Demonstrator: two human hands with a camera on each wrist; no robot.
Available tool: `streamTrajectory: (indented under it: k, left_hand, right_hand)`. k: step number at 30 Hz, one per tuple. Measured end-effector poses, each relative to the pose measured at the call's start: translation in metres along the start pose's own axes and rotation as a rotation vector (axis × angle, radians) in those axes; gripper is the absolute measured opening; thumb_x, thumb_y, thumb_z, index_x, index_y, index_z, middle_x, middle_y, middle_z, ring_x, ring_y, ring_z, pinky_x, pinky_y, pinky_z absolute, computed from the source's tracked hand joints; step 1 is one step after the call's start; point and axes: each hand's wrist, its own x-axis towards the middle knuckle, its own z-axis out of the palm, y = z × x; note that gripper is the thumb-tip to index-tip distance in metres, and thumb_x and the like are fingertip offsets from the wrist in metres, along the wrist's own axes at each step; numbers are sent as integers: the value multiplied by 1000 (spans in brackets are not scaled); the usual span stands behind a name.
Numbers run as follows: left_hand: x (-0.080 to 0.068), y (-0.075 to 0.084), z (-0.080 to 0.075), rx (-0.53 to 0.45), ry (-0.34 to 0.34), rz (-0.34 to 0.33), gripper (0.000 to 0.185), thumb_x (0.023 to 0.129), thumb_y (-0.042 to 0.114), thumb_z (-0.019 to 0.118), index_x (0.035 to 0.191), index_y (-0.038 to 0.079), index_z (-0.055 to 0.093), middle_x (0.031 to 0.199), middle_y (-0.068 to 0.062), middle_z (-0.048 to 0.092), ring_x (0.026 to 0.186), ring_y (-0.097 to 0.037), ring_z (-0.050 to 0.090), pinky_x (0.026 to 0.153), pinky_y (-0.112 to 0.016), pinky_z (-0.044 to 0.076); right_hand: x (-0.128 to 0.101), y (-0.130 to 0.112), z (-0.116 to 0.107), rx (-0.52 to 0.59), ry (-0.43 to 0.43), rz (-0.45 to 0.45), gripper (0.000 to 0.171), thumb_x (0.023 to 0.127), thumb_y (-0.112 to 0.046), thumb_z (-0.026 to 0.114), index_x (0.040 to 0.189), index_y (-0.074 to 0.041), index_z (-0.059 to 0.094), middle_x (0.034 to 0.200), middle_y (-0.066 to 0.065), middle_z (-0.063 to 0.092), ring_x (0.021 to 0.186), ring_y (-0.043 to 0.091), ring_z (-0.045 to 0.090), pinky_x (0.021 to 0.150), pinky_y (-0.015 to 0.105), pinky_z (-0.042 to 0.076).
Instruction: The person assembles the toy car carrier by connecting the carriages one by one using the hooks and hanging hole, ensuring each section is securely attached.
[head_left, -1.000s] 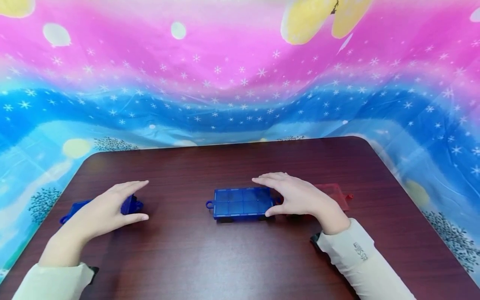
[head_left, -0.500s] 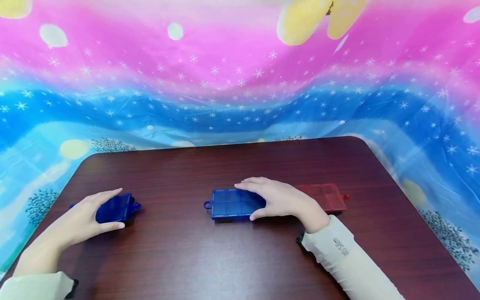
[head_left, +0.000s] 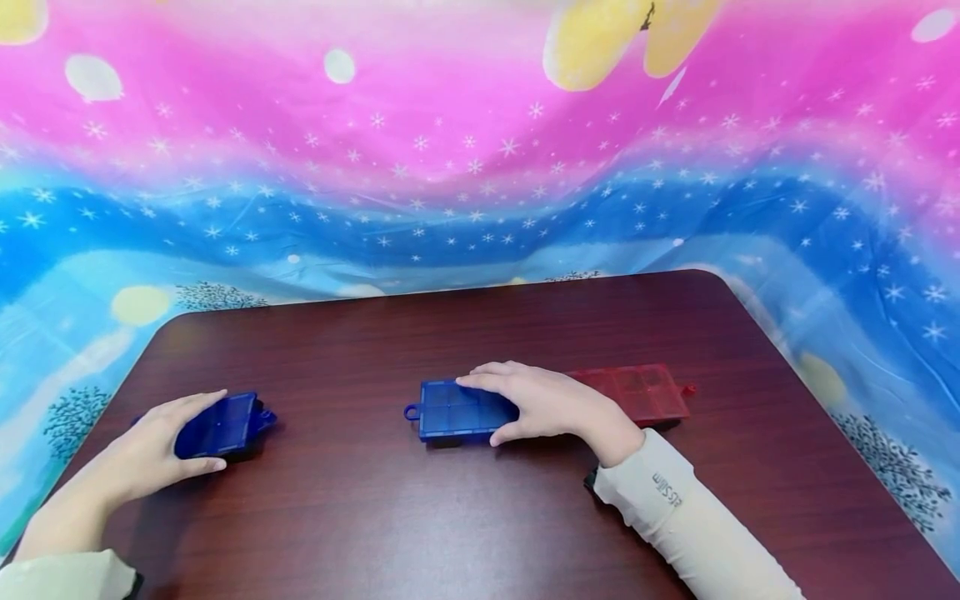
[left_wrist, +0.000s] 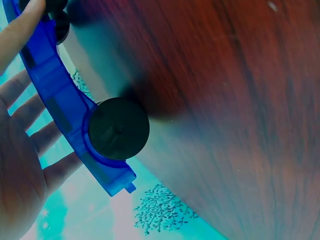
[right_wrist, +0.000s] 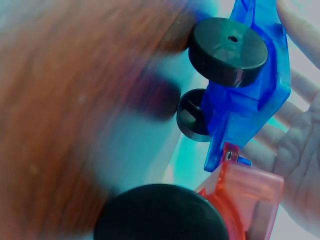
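Pink-and-blue snowflake cloth [head_left: 450, 117] hangs behind a dark wooden bench [head_left: 352, 508].

Head view: at left, the left hand [head_left: 146, 437] has its grip around a left blue wagon [head_left: 221, 425], thumb near side, fingers far side. Centrally, the right hand [head_left: 540, 402] likewise holds a middle blue wagon [head_left: 453, 408], partly covering a red wagon [head_left: 641, 392].

Left wrist: thumb and fingers flank the left blue wagon.

Right wrist: red and blue ends meet at a coupling [right_wrist: 230, 152].

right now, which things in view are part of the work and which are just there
Part of the work, it seems:
- left hand, around the left blue car
- right hand, around the right blue car
- red car, apparently hooked to the right blue car

Just there:
- brown table underneath
- patterned cloth behind
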Motion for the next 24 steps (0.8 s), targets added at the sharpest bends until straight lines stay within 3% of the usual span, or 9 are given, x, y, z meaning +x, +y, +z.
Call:
streamTrajectory:
  k: [7,24]
  left_hand:
    - [1,-3,1,16,-18,-15,96,66,51,76,142,9,34,133,-28,41,115,-50,36,79,-68,39]
    - [10,16,-1,103,-35,-45,96,63,63,72,139,14,39,130,-21,44,114,-45,37,71,-67,41]
  right_hand:
    - [0,-1,-1,-9,-7,-2,76,78,-43,71,143,-32,33,144,-5,38,131,16,37,101,39,40]
    - [2,-4,-3,-50,-28,-1,63,80,-42,69,137,-29,45,142,-1,40,127,19,40,100,38,41]
